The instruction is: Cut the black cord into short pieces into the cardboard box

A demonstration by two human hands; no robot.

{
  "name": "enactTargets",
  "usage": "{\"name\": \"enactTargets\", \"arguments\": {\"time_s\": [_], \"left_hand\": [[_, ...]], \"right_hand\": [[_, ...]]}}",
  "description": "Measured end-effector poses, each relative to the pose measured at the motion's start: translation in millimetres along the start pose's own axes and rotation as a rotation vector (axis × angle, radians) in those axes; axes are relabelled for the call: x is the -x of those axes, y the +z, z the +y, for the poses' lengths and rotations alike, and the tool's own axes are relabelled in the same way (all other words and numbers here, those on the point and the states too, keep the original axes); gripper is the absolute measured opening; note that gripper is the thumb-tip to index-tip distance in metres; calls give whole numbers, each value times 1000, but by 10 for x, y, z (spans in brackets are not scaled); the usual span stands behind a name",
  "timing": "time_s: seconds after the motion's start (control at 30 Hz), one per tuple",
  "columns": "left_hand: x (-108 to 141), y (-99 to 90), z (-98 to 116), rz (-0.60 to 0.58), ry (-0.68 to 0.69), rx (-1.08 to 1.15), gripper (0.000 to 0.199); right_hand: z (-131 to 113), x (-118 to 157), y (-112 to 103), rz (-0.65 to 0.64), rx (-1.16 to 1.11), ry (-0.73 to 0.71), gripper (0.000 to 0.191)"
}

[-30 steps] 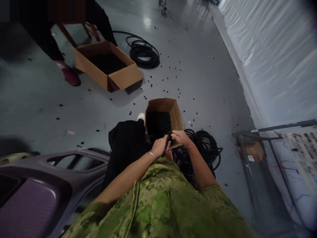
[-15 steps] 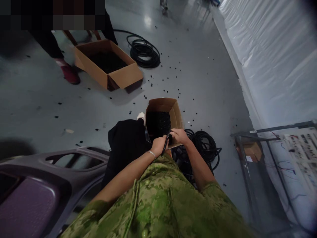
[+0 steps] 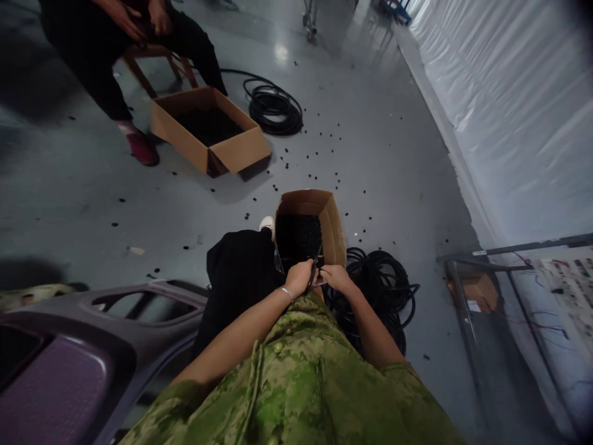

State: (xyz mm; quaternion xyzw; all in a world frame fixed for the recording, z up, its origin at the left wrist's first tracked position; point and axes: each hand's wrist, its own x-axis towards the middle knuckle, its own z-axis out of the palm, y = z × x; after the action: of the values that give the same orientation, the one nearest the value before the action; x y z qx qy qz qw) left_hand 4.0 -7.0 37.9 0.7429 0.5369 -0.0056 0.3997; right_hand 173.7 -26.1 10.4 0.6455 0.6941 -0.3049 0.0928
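My left hand (image 3: 300,277), with a bracelet at its wrist, is closed around slim dark-handled scissors (image 3: 312,277). Their thin tip points away from me, over the near side of an open cardboard box (image 3: 334,225). Fingers pinched together, my right hand (image 3: 335,277) is close beside the scissors; what it grips is hidden. Many small black pieces (image 3: 308,232) fill the bottom of the box. To the right of the box, below my right forearm, lies a tangled coil of black hose (image 3: 384,278).
A seated person (image 3: 134,25) works behind a larger cardboard box (image 3: 180,145) of black pieces. Another hose coil (image 3: 275,111) lies beside it. Black bits dot the floor (image 3: 398,185). A purple-grey plastic chair (image 3: 60,377) stands left, a metal rack (image 3: 463,296) right.
The view has tilted up slightly, so the scene sits lower and the seated person's hands now show. My hands stay together at the near side of the box.
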Motion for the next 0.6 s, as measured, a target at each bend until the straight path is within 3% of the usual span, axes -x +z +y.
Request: {"name": "enactTargets", "arguments": {"time_s": [0.17, 0.4, 0.6], "left_hand": [[-9, 20, -24, 4, -7, 8, 28], [4, 27, -37, 27, -16, 39, 29], [7, 35, -51, 24, -23, 56, 29]], "right_hand": [[-146, -65, 207, -18, -19, 100, 29], [-178, -118, 281, -16, -55, 194, 32], [-126, -163, 512, -5, -312, 177, 31]]}}
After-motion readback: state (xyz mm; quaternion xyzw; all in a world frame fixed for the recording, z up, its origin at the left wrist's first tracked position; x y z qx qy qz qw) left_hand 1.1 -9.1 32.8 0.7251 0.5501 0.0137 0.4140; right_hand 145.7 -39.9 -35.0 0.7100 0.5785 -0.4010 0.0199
